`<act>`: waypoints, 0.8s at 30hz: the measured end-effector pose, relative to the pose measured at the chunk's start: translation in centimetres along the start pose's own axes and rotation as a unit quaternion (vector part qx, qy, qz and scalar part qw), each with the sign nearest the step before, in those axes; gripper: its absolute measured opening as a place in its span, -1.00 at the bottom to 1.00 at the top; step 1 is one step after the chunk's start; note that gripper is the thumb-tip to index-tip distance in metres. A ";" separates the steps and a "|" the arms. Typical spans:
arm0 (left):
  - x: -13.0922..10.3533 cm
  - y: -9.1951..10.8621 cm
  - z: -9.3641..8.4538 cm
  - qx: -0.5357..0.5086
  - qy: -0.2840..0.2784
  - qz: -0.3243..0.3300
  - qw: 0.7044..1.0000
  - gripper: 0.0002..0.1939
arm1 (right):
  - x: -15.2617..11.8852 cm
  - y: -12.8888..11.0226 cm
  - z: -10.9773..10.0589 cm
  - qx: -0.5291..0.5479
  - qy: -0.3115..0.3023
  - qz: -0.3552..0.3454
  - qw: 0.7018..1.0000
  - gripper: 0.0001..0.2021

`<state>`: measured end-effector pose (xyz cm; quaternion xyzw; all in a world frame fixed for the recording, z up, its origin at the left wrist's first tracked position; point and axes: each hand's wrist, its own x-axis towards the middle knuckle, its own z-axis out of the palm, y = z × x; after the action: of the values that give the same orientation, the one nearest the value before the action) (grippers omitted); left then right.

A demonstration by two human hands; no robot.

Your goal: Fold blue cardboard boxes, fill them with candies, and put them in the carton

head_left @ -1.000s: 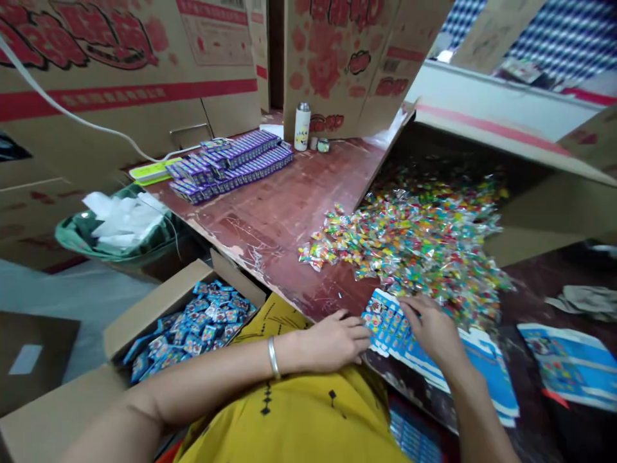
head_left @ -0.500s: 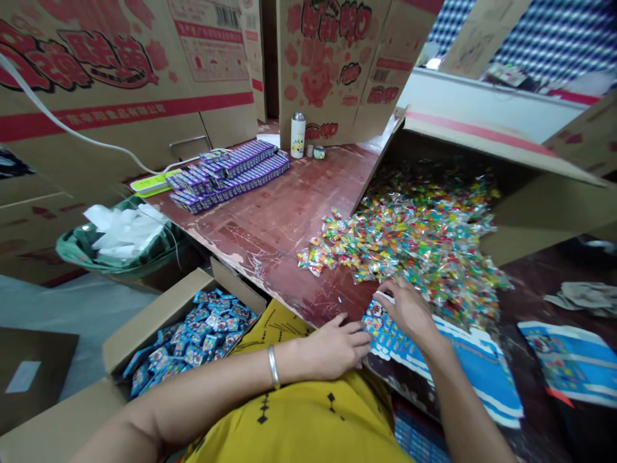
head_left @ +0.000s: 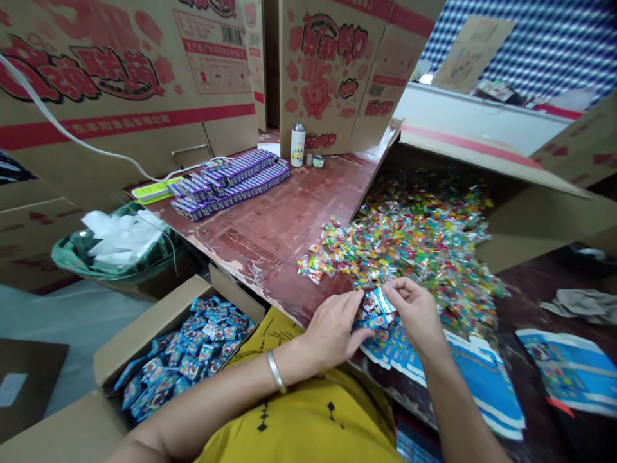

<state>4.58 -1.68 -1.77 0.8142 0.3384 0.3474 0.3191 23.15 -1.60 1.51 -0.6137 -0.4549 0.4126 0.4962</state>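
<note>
Between my hands, at the table's front edge, is a small blue printed packet (head_left: 376,307) with a white end. My right hand (head_left: 417,315) pinches its right end between thumb and fingers. On the other side my left hand (head_left: 332,331), with a silver bangle at the wrist, holds its left side between thumb and straight fingers. Under and beside the right hand lies an overlapping row of flat blue packets (head_left: 482,373). A heap of clear-wrapped colourful candies (head_left: 409,238) spreads just beyond my hands, spilling from a cardboard box on its side (head_left: 535,212).
Left of my lap stands an open carton (head_left: 139,321) of blue filled packets (head_left: 193,354). Behind it is a green-lined bin (head_left: 72,254) with white paper. Purple small boxes (head_left: 231,183) and a white bottle (head_left: 297,146) stand further back. More blue packets (head_left: 569,366) and a grey cloth (head_left: 581,305) lie right.
My right hand has lifted a blue packet off the row's near end. My left hand has turned and reached forward, its fingers now against that packet.
</note>
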 end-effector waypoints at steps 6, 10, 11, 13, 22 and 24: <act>0.7 -0.4 -1.9 -0.315 -0.040 -0.116 0.941 -0.47 | -2.4 0.7 1.6 0.033 -0.105 -0.057 0.992 -0.59; 0.4 -1.3 -2.9 -0.461 -0.126 -0.122 0.870 -0.46 | -3.4 0.3 1.6 -0.061 -0.178 -0.080 0.979 -0.63; 0.2 -1.4 -3.0 -0.463 -0.137 -0.118 0.868 -0.47 | -3.4 0.0 1.4 -0.072 -0.191 -0.071 0.976 -0.68; -0.3 -1.4 -3.2 -0.436 -0.157 -0.110 0.879 -0.51 | -3.1 -0.7 0.9 -0.090 -0.232 -0.036 0.968 -0.79; -0.6 -1.3 -1.9 -0.433 -0.030 -0.189 0.881 -0.61 | -2.6 0.2 1.7 -0.035 -0.091 -0.047 0.994 -0.66; -0.7 -1.3 -1.2 -0.449 0.020 -0.212 0.868 -0.61 | -3.2 1.1 2.9 -0.007 -0.051 -0.067 0.996 -0.74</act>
<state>2.85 -1.14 -2.34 0.4844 0.3165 0.4017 0.7098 19.76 -4.16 0.08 -0.5633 -0.5223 0.4063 0.4948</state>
